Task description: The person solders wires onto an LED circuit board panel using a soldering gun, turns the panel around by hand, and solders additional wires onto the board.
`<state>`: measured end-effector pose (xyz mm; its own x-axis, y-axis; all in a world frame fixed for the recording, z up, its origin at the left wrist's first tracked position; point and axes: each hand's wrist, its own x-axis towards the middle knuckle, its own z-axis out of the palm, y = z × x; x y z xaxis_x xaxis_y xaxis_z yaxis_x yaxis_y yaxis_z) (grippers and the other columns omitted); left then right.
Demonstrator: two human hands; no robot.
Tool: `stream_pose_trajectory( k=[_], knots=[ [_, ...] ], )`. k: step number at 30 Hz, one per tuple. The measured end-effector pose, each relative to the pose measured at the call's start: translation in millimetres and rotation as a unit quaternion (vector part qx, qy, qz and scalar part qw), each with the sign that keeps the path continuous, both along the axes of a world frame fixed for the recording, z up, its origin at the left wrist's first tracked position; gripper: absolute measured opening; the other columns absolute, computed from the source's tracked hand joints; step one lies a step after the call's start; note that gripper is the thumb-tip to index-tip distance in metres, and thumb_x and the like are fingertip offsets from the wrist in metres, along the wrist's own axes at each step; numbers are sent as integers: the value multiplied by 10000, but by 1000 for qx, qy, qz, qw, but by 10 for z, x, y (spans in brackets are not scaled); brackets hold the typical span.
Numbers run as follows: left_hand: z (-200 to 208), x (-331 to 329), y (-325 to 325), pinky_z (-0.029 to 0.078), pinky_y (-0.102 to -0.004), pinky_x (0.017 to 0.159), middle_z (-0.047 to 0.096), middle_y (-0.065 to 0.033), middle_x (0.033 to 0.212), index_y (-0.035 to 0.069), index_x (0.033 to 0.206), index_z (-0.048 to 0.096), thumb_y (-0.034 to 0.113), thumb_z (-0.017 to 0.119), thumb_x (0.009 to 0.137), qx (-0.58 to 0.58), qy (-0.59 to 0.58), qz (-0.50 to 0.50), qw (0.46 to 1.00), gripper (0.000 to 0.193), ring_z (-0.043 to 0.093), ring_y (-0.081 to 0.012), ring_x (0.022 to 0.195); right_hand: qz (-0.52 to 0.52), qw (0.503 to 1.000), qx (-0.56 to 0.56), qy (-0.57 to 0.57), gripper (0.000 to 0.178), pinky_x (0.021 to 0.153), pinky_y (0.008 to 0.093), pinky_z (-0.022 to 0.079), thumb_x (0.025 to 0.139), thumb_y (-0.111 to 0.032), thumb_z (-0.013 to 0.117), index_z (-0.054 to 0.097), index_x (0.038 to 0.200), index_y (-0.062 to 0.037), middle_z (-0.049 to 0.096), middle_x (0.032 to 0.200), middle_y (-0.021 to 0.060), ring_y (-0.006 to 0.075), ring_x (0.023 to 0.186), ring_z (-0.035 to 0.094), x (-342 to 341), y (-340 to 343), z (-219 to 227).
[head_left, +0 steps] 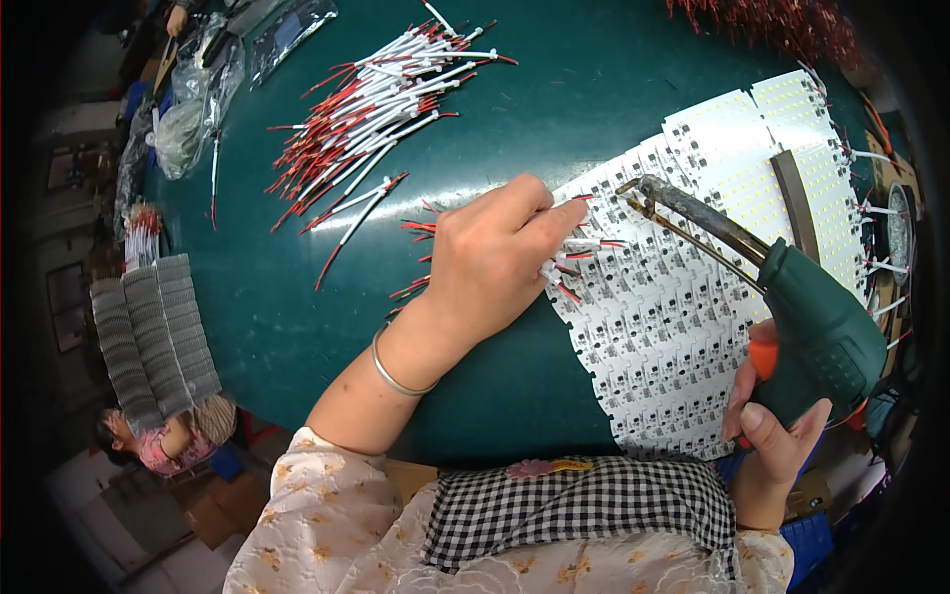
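Observation:
My left hand (490, 257) is closed around a small bunch of white-sleeved wires (566, 265), whose red and black ends stick out on both sides of the fist. It sits at the left edge of overlapping white LED circuit boards (653, 327). In my right hand (777, 436) is a dark green soldering gun (821, 327) with an orange trigger. Its long metal tip points up and left, over the boards, close to the wire ends but apart from them. The fingers behind the gun's grip are partly hidden.
A pile of white-sleeved wires (386, 109) lies on the green table (297, 337). Stacked grey strips (158, 337) and plastic bags (193, 109) are at the left. A dark bar (795, 203) rests on the boards. Red wires (782, 30) heap at the far right. Another person (163, 441) sits at lower left.

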<state>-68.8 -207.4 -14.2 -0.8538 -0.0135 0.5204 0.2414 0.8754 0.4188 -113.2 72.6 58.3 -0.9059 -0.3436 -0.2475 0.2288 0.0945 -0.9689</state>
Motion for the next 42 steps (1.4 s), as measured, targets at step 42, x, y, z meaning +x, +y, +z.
stream_pose_trajectory(
  k=[42],
  knots=[
    [-13, 0, 14, 453, -278, 503, 546, -47, 725, 62, 976, 718, 2, 754, 613, 17, -54, 7, 998, 370, 577, -165, 608, -5, 997, -27, -67, 712, 448, 240, 487, 716, -121, 781, 428, 1272, 150, 573, 1088, 207, 132, 612, 562, -50, 47, 89]
  ],
)
